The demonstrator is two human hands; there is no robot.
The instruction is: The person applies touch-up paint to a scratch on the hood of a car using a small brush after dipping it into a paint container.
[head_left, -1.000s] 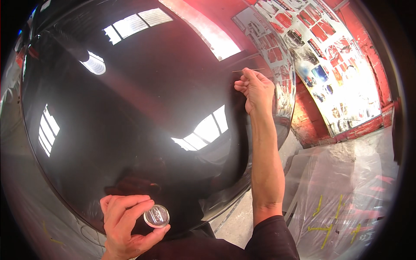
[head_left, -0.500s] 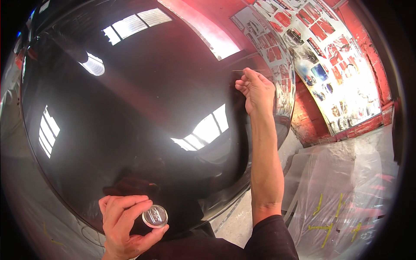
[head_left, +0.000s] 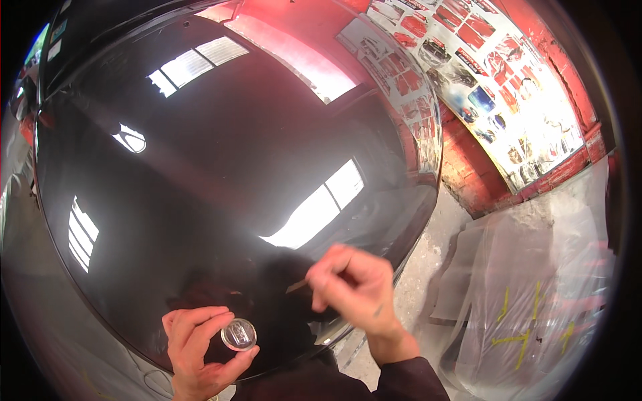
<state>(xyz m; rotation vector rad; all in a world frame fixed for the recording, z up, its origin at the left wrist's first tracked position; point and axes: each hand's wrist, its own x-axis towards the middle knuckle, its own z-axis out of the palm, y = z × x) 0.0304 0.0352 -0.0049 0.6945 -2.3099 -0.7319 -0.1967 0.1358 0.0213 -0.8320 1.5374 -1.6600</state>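
Between the thumb and fingers of my left hand point(head_left: 200, 347) is a small round clear dish point(head_left: 239, 334), tilted so its round face shows. My right hand point(head_left: 354, 287), a little blurred by motion, has its fingers pinched on a thin pale stick point(head_left: 295, 287) that points left toward the dish. Both hands are over the near end of a glossy black car hood point(head_left: 187, 220), which mirrors bright windows and red walls. The dish and the stick are apart. Whether anything is on the stick's tip is too small to tell.
A poster with many pictures point(head_left: 498, 93) hangs on the red brick wall point(head_left: 478, 170) at the right. Translucent plastic sheeting point(head_left: 495, 294) with yellow marks drapes something at the lower right. Concrete floor point(head_left: 428, 247) shows between the hood and the sheeting.
My right hand has come back from the far right of the hood, down and left toward my left hand, still with the stick. My left hand keeps the dish almost in place.
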